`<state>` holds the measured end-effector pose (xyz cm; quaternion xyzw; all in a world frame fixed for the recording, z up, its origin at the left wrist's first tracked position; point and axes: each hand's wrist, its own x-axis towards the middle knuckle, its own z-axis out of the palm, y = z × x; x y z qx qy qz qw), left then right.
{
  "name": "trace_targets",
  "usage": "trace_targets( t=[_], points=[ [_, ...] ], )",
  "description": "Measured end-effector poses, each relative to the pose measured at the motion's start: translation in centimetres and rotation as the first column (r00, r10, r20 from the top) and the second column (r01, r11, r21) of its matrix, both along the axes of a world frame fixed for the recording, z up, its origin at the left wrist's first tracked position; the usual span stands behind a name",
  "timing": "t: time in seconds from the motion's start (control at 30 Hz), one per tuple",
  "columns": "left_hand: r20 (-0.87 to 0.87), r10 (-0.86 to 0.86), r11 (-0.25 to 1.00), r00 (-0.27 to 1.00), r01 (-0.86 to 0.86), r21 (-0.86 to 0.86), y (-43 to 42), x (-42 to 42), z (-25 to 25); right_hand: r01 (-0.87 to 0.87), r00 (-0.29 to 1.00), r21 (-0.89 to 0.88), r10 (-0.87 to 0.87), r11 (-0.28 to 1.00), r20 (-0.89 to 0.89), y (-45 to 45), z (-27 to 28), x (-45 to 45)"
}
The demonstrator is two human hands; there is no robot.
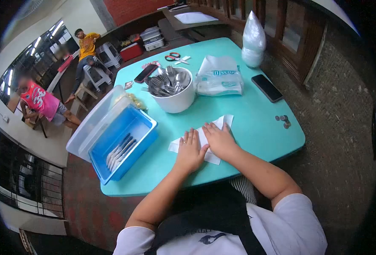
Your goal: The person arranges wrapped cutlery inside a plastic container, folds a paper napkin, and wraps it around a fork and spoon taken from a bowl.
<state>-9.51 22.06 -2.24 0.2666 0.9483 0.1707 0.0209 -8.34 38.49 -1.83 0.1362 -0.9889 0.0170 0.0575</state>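
Observation:
A white paper napkin (213, 159) lies on the turquoise table (264, 136) in front of me, with its corners showing around my hands. My left hand (191, 151) rests flat on its left part, fingers stretched out. Across the right part lies my right hand (219, 141), also flat, its thumb close to the left one. Whatever is under the palms is hidden. Left of my hands stands a blue tray (139, 146) holding several napkin-wrapped utensils (121, 152) with dark ends showing. Beyond my hands is a white bucket (175, 103) full of metal forks and spoons (168, 81).
A napkin pack (219, 76) stands beside the bucket. A phone (267, 88), coins (284, 120) and a wrapped stack of cups (253, 42) are on the right. Behind the bucket lie another phone (146, 73) and scissors (176, 58). Two people sit at the far left.

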Motion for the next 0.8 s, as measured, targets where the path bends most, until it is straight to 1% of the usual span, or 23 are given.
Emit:
trace_targets(
  t=[0.03,0.1,0.13,0.23,0.27,0.37,0.47,0.53,0.57,0.6,0.63,0.67,0.7,0.73,0.77,0.8],
  points=[
    [-0.046,0.024,0.999,0.999,-0.026,-0.037,-0.1,0.2,0.0,0.033,0.999,-0.037,-0.033,0.999,0.013,0.7,-0.1,0.0],
    [-0.056,0.045,0.998,0.997,-0.047,-0.038,-0.3,0.2,-0.5,0.077,0.997,-0.118,-0.073,0.99,0.037,2.7,-0.7,0.2],
    [-0.06,0.054,0.998,0.997,-0.056,-0.04,-0.4,0.3,-0.4,0.077,0.995,-0.156,-0.066,0.985,0.075,3.7,-0.2,0.5],
    [-0.098,0.131,0.988,0.987,-0.138,-0.068,-0.2,1.1,0.4,0.231,0.97,-0.129,-0.218,0.964,0.108,6.2,1.5,0.8],
    [-0.097,0.134,0.988,0.986,-0.141,-0.07,0.0,1.2,0.3,0.248,0.966,-0.135,-0.234,0.959,0.111,7.4,1.3,0.6],
    [-0.093,0.152,0.986,0.984,-0.157,-0.056,0.2,1.1,0.2,0.393,0.913,-0.051,-0.383,0.918,0.142,7.7,2.2,-0.3],
    [-0.093,0.166,0.984,0.982,-0.172,-0.055,-0.4,0.9,0.4,0.285,0.958,-0.164,-0.287,0.944,0.012,3.4,1.8,-0.5],
    [-0.08,0.144,0.987,0.986,-0.149,-0.064,-0.3,1.1,0.3,0.072,0.996,-0.227,-0.06,0.971,0.06,-0.8,2.8,0.6],
    [-0.116,0.119,0.991,0.986,-0.125,-0.042,0.0,1.2,-0.5,-0.025,0.996,-0.261,0.048,0.965,0.08,-1.7,2.9,1.4],
    [-0.154,0.105,0.994,0.982,-0.109,-0.02,0.1,1.1,-1.7,-0.002,0.992,-0.301,0.041,0.954,0.123,-1.5,2.3,1.9],
    [-0.206,0.111,0.994,0.972,-0.113,0.001,-0.3,0.6,-1.8,-0.001,0.987,-0.341,0.056,0.94,0.154,-1.0,1.6,1.7],
    [-0.175,0.133,0.988,0.976,-0.116,0.103,-0.3,0.6,-1.8,-0.034,0.98,-0.383,0.105,0.923,0.168,-1.0,1.2,1.1],
    [-0.145,0.15,0.972,0.978,-0.119,0.204,-0.2,1.0,-1.5,0.025,0.976,-0.421,0.07,0.906,0.208,0.0,0.4,0.2],
    [-0.051,0.15,0.987,0.987,-0.147,0.065,-0.3,1.2,0.7,0.068,0.967,-0.455,0.053,0.888,0.248,1.3,-0.6,-1.1],
    [-0.114,0.151,0.988,0.982,-0.154,-0.014,-0.5,1.0,-0.1,0.076,0.974,-0.328,0.001,0.942,0.228,2.0,0.1,-1.1],
    [-0.126,0.165,0.985,0.978,-0.17,-0.028,-0.8,1.1,-0.9,0.117,0.967,-0.325,-0.033,0.938,0.254,2.6,1.7,-0.6]
  ],
)
